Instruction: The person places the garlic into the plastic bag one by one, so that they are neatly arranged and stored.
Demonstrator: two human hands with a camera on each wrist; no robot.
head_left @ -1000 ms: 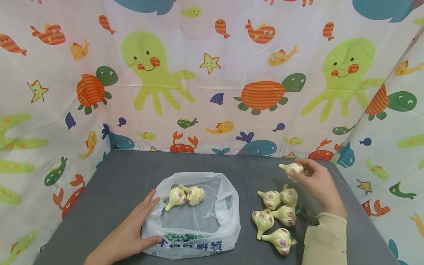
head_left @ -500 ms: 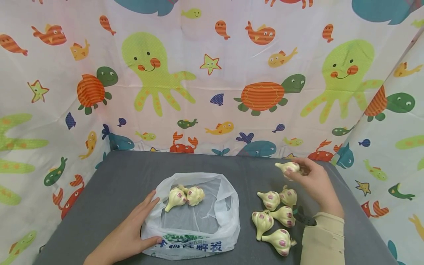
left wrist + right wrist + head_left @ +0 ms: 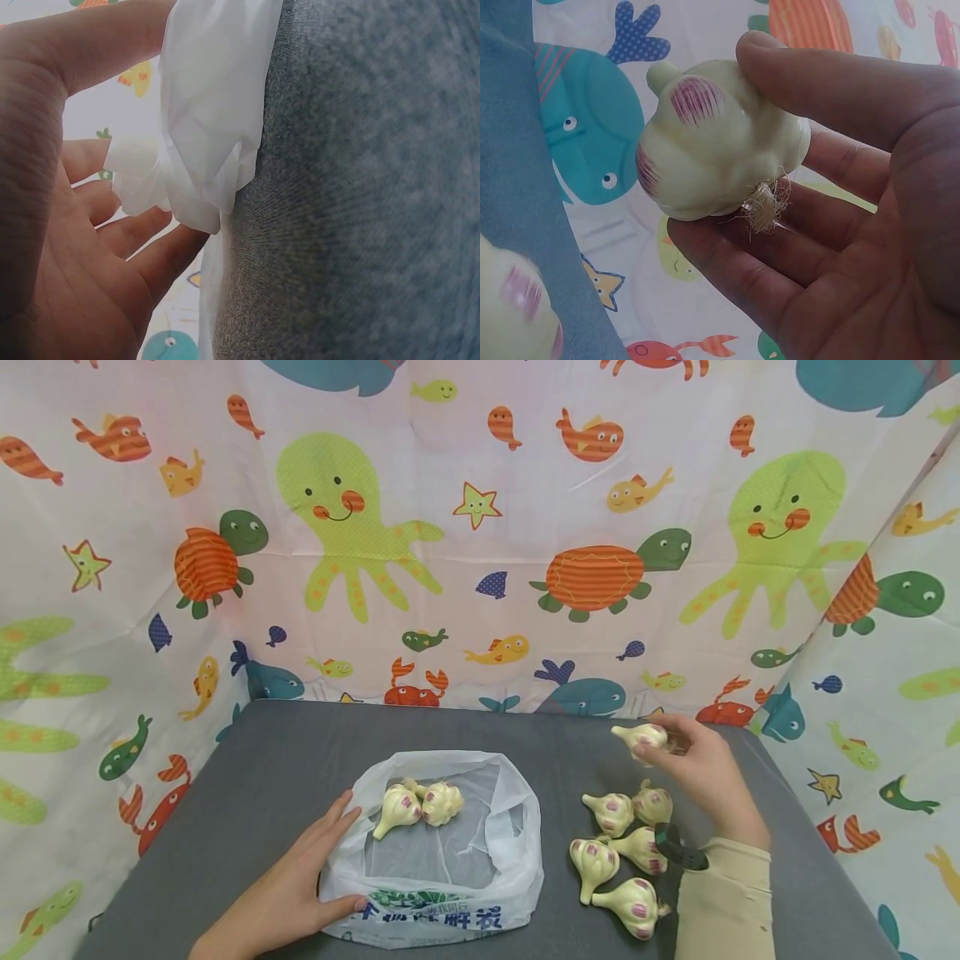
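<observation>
L hand (image 3: 300,870), lower left of frame: fingers spread, fairly straight along the L side of the plastic bag (image 3: 519,864), thumb at its front, not clenched; L wrist view shows thin film btwn thumb & fingers. Light touch looks best here, since a hard squeeze would prob. fold the mouth in. Bag sits lower centre on the grey desk (image 3: 285,768), mouth wide; R side of rim is creased & floppy, so worth watching. Bagged bulbs (image 3: 400,808) of garlic lie twd its upper L: 2 plain, poss. a 3rd part hidden behind. Lower right: 5 loose bulbs (image 3: 642,849), bunched. Above them, right of centre, the held bulb (image 3: 641,741), apparently off the desk, stem pointing L. R hand (image 3: 701,772) pinches it, thumb opp. fingers, hand only part closed; R wrist view shows roots twd palm. Grip on the fat part seems right; carry it high enough to clear pile & rim.
</observation>
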